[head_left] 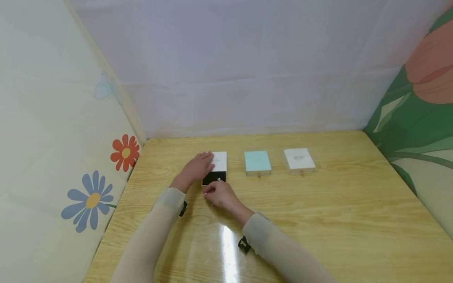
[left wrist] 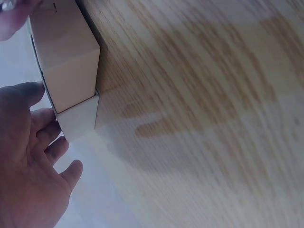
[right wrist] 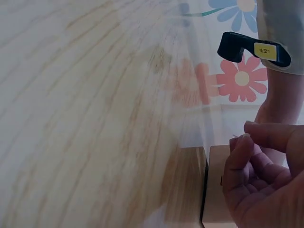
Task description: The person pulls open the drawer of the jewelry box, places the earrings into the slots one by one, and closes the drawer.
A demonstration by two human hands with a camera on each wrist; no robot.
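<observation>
My left hand [head_left: 197, 168] rests on the white lid of a slide-out jewellery box [head_left: 220, 158]; in the left wrist view its fingers [left wrist: 47, 135] lie against the lid. The box's drawer is pulled toward me, showing a black lining [head_left: 211, 177]. A small shiny piece of jewellery [head_left: 219, 179] shows at the lining's right side. Just in front of the drawer, my right hand [head_left: 223, 195] has its thumb and forefinger tips together. In the right wrist view they pinch a tiny thin piece [right wrist: 235, 137], its kind too small to tell.
To the right stand a closed turquoise box [head_left: 257, 161] and a closed white box [head_left: 299, 158], each with a small pull tab at the front. All sit on a wood-grain table [head_left: 336, 220], with a pale cloth backdrop [head_left: 247, 78] behind it.
</observation>
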